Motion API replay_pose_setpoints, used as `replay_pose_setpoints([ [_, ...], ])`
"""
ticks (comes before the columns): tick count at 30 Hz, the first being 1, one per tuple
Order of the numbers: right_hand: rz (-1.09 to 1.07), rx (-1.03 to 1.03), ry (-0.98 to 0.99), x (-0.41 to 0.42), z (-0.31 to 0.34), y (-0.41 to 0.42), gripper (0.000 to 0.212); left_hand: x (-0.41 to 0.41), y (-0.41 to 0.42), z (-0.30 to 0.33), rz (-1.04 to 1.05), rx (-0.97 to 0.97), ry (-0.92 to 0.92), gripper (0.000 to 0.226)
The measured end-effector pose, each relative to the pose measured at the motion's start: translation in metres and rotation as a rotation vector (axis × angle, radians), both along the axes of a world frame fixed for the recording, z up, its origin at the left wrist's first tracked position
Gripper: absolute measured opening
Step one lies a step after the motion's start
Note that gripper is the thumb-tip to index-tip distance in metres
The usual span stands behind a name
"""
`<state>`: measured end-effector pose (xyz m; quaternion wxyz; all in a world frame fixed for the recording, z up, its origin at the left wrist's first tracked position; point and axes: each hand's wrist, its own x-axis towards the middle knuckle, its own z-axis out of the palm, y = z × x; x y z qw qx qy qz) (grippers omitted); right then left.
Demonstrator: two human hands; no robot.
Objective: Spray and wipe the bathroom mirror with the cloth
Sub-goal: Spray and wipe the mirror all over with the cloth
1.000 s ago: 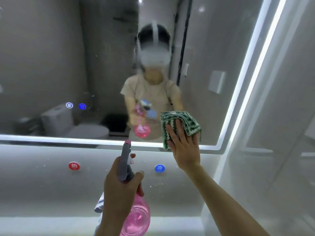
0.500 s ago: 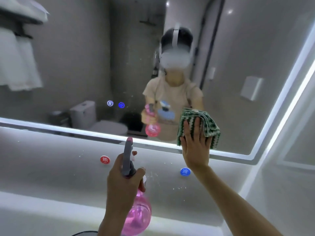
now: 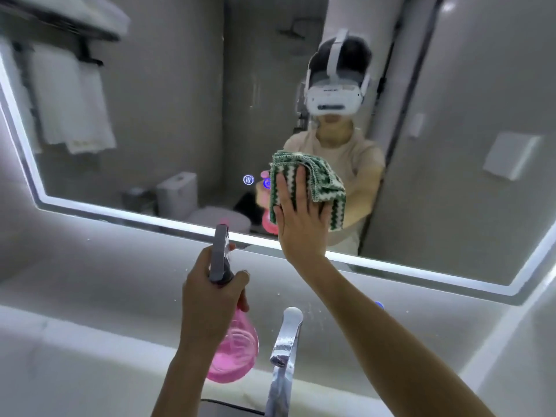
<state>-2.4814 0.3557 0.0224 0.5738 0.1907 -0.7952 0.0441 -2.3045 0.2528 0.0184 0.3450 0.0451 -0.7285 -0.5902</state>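
Pale grey wall (image 3: 90, 281), chrome faucet (image 3: 284, 350), cool lighting.

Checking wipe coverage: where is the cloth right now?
In the head view, the cloth is pressed flat against the mirror under the right hand, right of centre, just above the lit lower edge.

One mirror (image 3: 180, 121), one green-and-white cloth (image 3: 319, 182), one pink spray bottle (image 3: 234, 353), one chrome tap (image 3: 285, 344). Two hands: a left hand (image 3: 210, 296) and a right hand (image 3: 301, 224). Two lit icons (image 3: 248, 179) glow on the glass.
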Motion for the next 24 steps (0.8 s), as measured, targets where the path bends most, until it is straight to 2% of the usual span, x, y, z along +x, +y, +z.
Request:
replay_pose_setpoints([
  [9,0.0,0.077,0.031,-0.002,-0.003,-0.013,0.054,0.0,-0.012,-0.012,-0.007,0.02,0.001,0.034],
  [16,0.036,0.228,0.122,-0.004,0.0,0.036,0.049,0.006,-0.007,-0.009,-0.038,0.05,0.036,0.051],
  [21,-0.06,0.159,0.077,0.006,-0.015,0.077,0.049,0.002,0.004,-0.015,-0.082,0.179,0.006,0.022],
  [24,-0.071,0.157,0.039,0.007,-0.023,0.094,0.047,-0.002,0.018,-0.015,-0.113,0.237,0.001,0.024],
])
